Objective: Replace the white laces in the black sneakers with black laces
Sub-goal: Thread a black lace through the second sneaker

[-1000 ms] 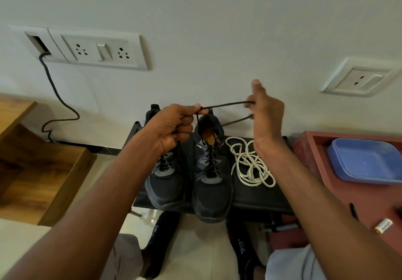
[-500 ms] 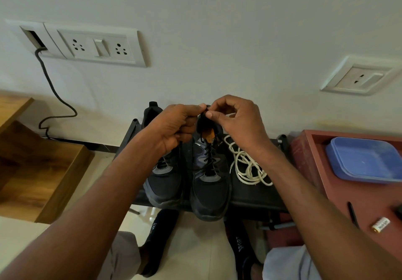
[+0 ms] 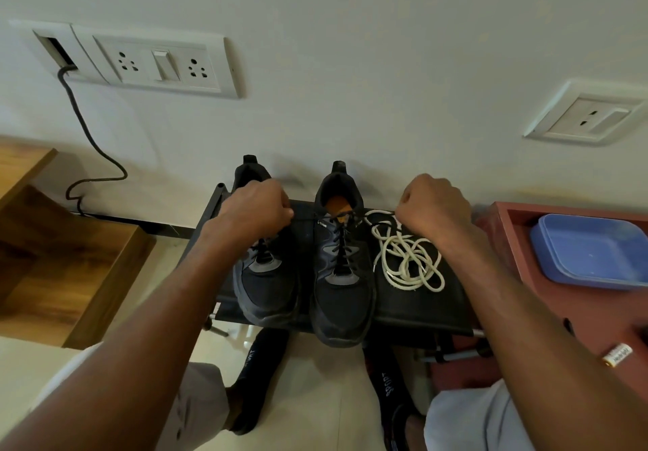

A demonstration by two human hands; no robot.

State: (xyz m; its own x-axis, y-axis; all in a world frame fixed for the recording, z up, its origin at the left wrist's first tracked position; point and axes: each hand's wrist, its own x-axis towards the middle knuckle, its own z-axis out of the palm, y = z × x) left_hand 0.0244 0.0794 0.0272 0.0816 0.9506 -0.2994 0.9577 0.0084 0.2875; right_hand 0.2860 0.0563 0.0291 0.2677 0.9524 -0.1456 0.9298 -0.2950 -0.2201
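Nearly done, it seems: the left sneaker (image 3: 266,268) and right sneaker (image 3: 342,275) stand side by side on the rack (image 3: 420,314), both threaded in black, with the white laces (image 3: 408,259) heaped toward its right edge. The left hand (image 3: 254,206) and right hand (image 3: 433,206) each pinch an end of the black lace (image 3: 308,218), stretched taut across the right sneaker's top, so tying likely remains. The left hand hides the left sneaker's top eyelets, and both lace tips are buried in the fingers.
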